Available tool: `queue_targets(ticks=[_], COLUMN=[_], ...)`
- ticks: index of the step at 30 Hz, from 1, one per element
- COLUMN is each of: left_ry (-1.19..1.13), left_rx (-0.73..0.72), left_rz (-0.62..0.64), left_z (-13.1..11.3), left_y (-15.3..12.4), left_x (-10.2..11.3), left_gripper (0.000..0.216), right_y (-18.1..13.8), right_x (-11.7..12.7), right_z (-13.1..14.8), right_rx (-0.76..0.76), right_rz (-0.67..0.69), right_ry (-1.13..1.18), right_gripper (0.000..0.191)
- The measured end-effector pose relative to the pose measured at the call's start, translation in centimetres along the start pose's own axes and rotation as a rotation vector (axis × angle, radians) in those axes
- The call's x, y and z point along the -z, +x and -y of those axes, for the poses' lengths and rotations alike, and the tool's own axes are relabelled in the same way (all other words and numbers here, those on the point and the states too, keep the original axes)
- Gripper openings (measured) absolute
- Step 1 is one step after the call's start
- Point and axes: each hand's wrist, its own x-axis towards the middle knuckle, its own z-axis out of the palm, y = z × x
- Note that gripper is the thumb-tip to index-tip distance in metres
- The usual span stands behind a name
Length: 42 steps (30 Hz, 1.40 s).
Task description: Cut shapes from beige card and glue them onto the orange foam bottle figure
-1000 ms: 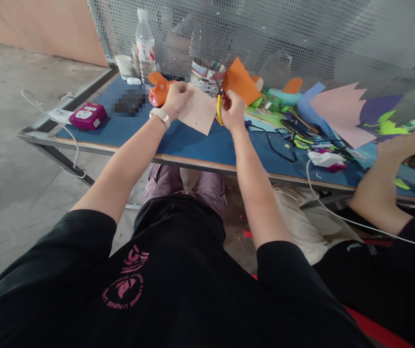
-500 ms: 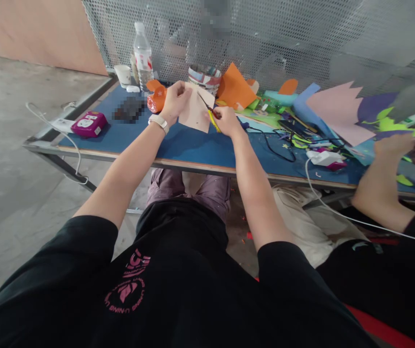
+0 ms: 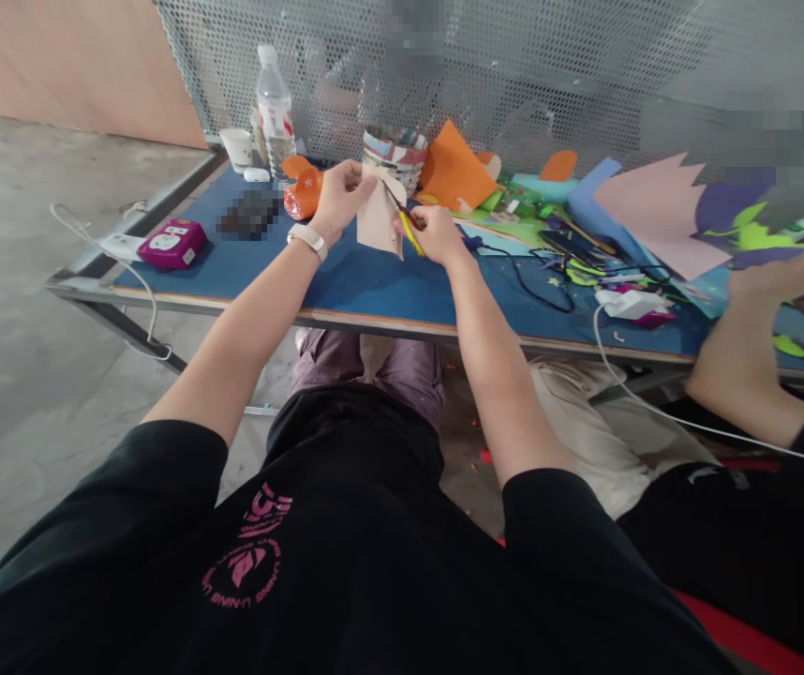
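Change against one second ago: beige sheet (image 3: 378,225), 1, narrower in outline, its upper right corner now rounded; scissors (image 3: 412,232), 1 pair, yellow-handled, formerly at the sheet's right edge, now with blades pointing up and left across its upper part. Sheet located above the desk (image 3: 374,295), in front of a striped pot (image 3: 396,150), 1. Left hand (image 3: 337,202), 1: grip pinching the sheet's upper left edge. Right hand (image 3: 439,234), 1: grip closed about the scissors' handles. Also on the desk: plastic bottle (image 3: 276,117), 1; paper cup (image 3: 237,148), 1; magenta packet (image 3: 172,244), 1; orange star-marked object (image 3: 302,200), 1. Far right: co-worker's hands, 2, contents unclear
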Motion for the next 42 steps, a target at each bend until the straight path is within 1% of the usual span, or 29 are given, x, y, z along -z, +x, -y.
queue_targets(ticks=[4, 7, 11, 15, 18, 21, 24, 29, 32, 35, 39, 42], left_ry=[-0.017, 0.024, -0.009, 0.014, 0.033, 0.032, 0.052, 0.04, 0.032, 0.008, 0.108, 0.163], left_rx=[-0.024, -0.002, 0.006, 0.018, -0.01, -0.028, -0.021, -0.001, -0.018, -0.016, 0.02, 0.003], left_rz=[0.038, 0.01, -0.002, -0.029, -0.065, -0.07, -0.074, -0.069, -0.045, -0.03, -0.038, 0.0], left_z=[0.2, 0.4, 0.7, 1.2, 1.6, 1.9, 2.1, 2.3, 1.9, 0.8, -1.1, -1.8], left_y=[0.1, 0.5, 1.1, 1.4, 1.6, 1.7, 1.8, 1.9, 1.7, 1.2, 0.3, -0.1], left_x=[-0.3, -0.5, -0.7, -0.7, -0.5, -0.4, -0.5, -0.6, -0.6, -0.8, -1.2, -1.3], left_gripper=[0.058, 0.061, 0.069, 0.063, 0.057, 0.055, 0.058, 0.068, 0.074, 0.082, 0.089, 0.091], right_y=[-0.2, -0.3, -0.3, -0.2, -0.2, -0.3, -0.5, -0.8, -0.9, -1.0, -1.0, -0.8], right_x=[-0.2, -0.4, -0.6, -1.1, -1.4, -1.6, -1.7, -2.0, -2.2, -2.3, -2.4, -2.6], right_z=[0.1, 0.4, 0.8, 0.8, 0.6, 0.7, 1.4, 2.7, 3.2, 3.4, 3.3, 3.0], right_rx=[0.002, -0.001, -0.019, -0.058, -0.079, -0.093, -0.114, -0.148, -0.169, -0.198, -0.205, -0.202], right_rz=[0.03, 0.059, 0.063, 0.075, 0.099, 0.109, 0.12, 0.136, 0.133, 0.132, 0.144, 0.129], right_ry=[-0.021, -0.041, -0.033, 0.038, 0.091, 0.142, 0.207, 0.297, 0.331, 0.342, 0.344, 0.356], right_gripper=[0.088, 0.091, 0.089, 0.086, 0.083, 0.08, 0.08, 0.08, 0.078, 0.074, 0.073, 0.076])
